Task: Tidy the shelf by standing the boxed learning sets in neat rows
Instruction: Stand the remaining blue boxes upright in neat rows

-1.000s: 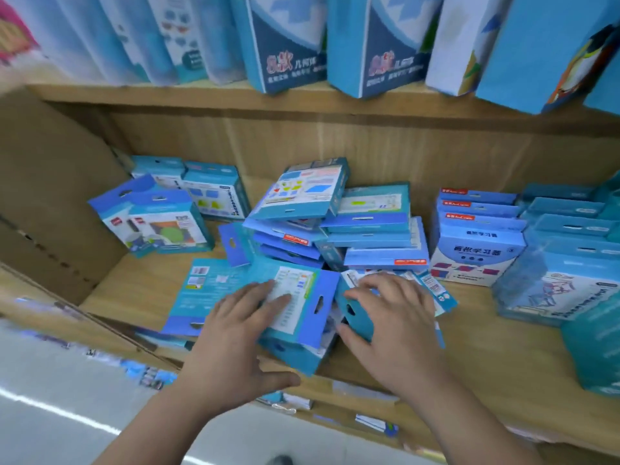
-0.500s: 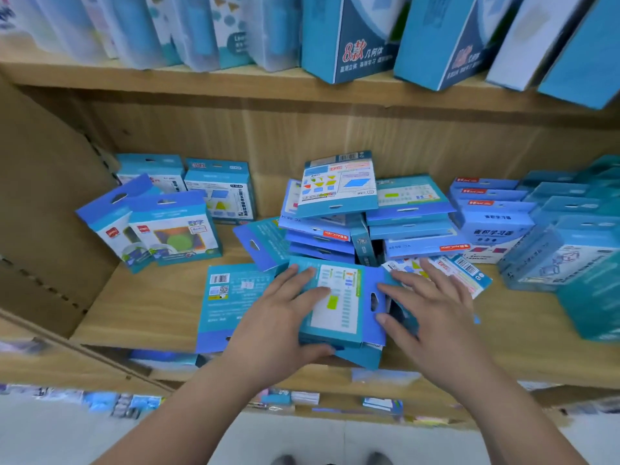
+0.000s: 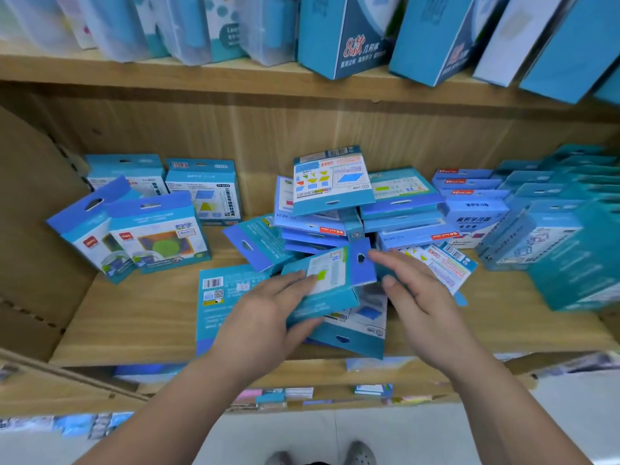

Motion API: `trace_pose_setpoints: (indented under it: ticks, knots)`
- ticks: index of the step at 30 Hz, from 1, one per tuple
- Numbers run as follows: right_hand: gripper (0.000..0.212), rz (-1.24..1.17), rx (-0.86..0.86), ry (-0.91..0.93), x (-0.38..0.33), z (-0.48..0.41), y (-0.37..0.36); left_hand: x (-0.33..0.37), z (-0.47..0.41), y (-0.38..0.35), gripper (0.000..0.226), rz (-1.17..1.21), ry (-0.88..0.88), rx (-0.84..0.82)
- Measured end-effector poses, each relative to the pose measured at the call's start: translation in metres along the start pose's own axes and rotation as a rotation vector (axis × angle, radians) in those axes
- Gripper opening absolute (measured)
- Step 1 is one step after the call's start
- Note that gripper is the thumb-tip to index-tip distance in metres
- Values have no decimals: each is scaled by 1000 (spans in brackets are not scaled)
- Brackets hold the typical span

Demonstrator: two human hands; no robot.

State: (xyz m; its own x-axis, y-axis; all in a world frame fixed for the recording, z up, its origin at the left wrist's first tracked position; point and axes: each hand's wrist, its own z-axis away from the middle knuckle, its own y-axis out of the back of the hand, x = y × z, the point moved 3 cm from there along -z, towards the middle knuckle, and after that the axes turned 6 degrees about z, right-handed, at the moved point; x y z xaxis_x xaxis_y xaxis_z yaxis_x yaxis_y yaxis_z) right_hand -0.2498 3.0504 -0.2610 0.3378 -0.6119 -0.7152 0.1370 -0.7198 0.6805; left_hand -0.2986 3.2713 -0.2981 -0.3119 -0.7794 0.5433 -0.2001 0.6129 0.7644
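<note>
Teal box (image 3: 330, 280) with a blue hang tab is now gripped by the left hand (image 3: 265, 317), fingers on its face and thumb under its near edge. It is raised at a tilt, tab end high, just in front of the pile (image 3: 335, 203). Half a second ago it lay flatter, bracketed by both hands. A second ago both palms were pressed flat on the loose boxes. Right hand (image 3: 422, 307) is held open with fingers straight, tips just beside the tab; contact cannot be told.

Judged: one box has been singled out and is being turned up to stand. No row has been started with it yet.

In front of the pile, two boxes are left flat on the shelf (image 3: 134, 317): a barcode box (image 3: 218, 297) under the left hand and a lower box (image 3: 352, 333) beneath the lifted one. Right of the pile, a loose box (image 3: 449, 263) lies beyond the right hand. Further right, rows (image 3: 543, 236) are already stood. Left of the pile, a pair (image 3: 157, 233) stands leaning, with two more behind.

Bare board between pair and pile is judged the likely spot. It is partly covered by the barcode box, which would need lifting first.
</note>
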Motion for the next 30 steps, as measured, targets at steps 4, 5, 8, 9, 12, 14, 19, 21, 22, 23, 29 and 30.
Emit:
trace_pose_setpoints:
  ticks: [4, 5, 8, 9, 12, 14, 19, 21, 22, 23, 29, 30]
  knots:
    - [40, -81, -43, -27, -17, -15, -3, -8, 1, 39, 37, 242, 204, 205]
    - [40, -95, -35, -16, -22, -20, -6, -12, 2, 46, 29, 309, 267, 241]
    - [42, -183, -33, -56, -33, -32, -17, -16, 2, 56, 13, 701, 422, 295]
    - [43, -225, -40, -63, -37, -34, -21, -14, 2, 58, 12, 842, 470, 314]
    - [40, -316, -77, -81, -48, -39, -34, -12, 7, 59, 19, 1036, 553, 316]
    - [35, -423, -114, -126, -52, -40, -43, -15, 11, 57, 26, 1084, 573, 283]
    - [26, -580, -132, -195, -55, -43, -60, -36, 23, 51, 20, 1007, 612, 204]
    - [23, -556, -136, -161, -57, -46, -65, -51, 27, 53, 22, 929, 619, 210]
    - [21, -539, -131, -149, -58, -47, -67, -58, 29, 56, 31, 894, 632, 222]
    - [20, -522, -121, -141, -60, -48, -70, -66, 30, 59, 39, 857, 659, 241]
    - [25, -371, -149, -64, -76, -61, -90, -92, 35, 75, 51, 726, 673, 247]
    - [26, -343, -173, -36, -82, -63, -96, -90, 34, 78, 48, 736, 650, 249]
